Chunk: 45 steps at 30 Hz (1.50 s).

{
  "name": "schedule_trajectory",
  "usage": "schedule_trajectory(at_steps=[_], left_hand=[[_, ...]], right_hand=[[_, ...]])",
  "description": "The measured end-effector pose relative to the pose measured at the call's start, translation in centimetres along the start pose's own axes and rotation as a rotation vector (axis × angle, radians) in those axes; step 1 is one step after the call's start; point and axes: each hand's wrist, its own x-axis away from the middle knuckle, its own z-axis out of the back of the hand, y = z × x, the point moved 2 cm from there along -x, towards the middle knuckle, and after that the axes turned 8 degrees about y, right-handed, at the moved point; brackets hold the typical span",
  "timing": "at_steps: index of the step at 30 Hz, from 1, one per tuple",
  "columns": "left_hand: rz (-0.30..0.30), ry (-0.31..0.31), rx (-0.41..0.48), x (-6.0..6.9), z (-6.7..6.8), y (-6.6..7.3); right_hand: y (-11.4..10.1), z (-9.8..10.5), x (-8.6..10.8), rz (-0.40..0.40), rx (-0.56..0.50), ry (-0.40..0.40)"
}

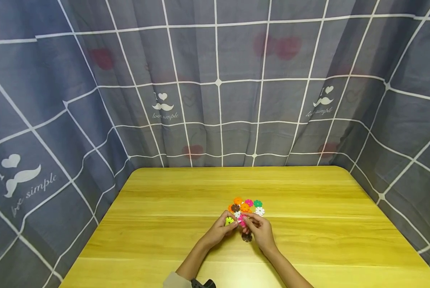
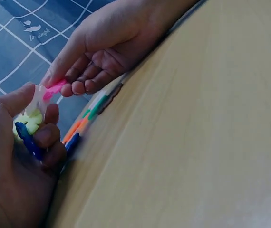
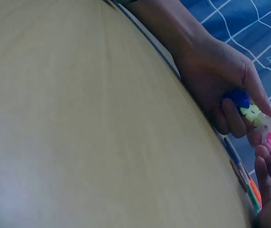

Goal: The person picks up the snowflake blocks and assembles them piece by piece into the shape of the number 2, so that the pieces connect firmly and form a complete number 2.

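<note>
Over a wood-grained counter (image 1: 146,240) walled by a gridded curtain (image 1: 200,100) (grey-blue), the left hand (image 1: 218,231) curls round white, yellow-green and blue pieces (image 3: 250,112); the right hand (image 1: 262,233) pinches a pink piece (image 2: 54,89) against the white one.

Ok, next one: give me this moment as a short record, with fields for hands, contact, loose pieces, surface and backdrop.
Left hand: holds a white piece, a yellow-green piece and a blue piece
Right hand: pinches a pink piece
Contact: pink meets white at the edge; cannot tell whether they are locked together
Loose pieces: several beyond the hands, including an orange piece and a green piece
Surface: wood-grain table
Backdrop: grid-patterned curtain
</note>
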Motion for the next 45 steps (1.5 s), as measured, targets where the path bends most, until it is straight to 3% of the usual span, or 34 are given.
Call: schedule_trajectory(at_steps=[6, 10, 15, 18, 22, 26, 32, 35, 40, 42, 45], left_hand=[[0.023, 0.136, 0.062, -0.3, 0.2, 0.0], [0.005, 0.205, 0.057, -0.4, 0.4, 0.1], [-0.041, 0.207, 0.050, -0.6, 0.5, -0.3], [-0.061, 0.210, 0.055, -0.8, 0.7, -1.2], [-0.075, 0.228, 0.058, -1.3, 0.9, -2.5], [-0.067, 0.246, 0.093, -1.2, 1.0, -2.8], [0.020, 0.222, 0.118, -0.2, 0.8, -1.1], [0.020, 0.188, 0.061, -0.1, 0.5, -0.1], [0.011, 0.143, -0.077, 0.0, 0.3, 0.2], [0.019, 0.157, -0.111, 0.1, 0.3, 0.1], [0.033, 0.205, -0.101, 0.2, 0.4, 0.1]], right_hand=[[-2.0, 0.0, 0.0, 0.011, 0.044, 0.133], [-2.3, 0.0, -0.1, 0.008, 0.041, 0.146], [-2.0, 0.1, -0.2, 0.027, 0.017, 0.109], [-1.8, 0.1, -0.2, 0.050, 0.012, 0.085], [-1.8, 0.1, -0.3, 0.077, 0.020, 0.073], [-1.8, 0.0, -0.2, 0.064, 0.028, 0.079], [-2.0, -0.3, 0.4, 0.055, 0.070, 0.098], [-1.7, -0.4, 0.4, 0.117, 0.116, 0.079], [0.2, -0.2, 0.1, 0.224, 0.215, 0.036], [0.7, 0.1, -0.1, 0.246, 0.260, 0.044], [1.1, 1.2, -0.6, 0.288, 0.384, 0.136]])
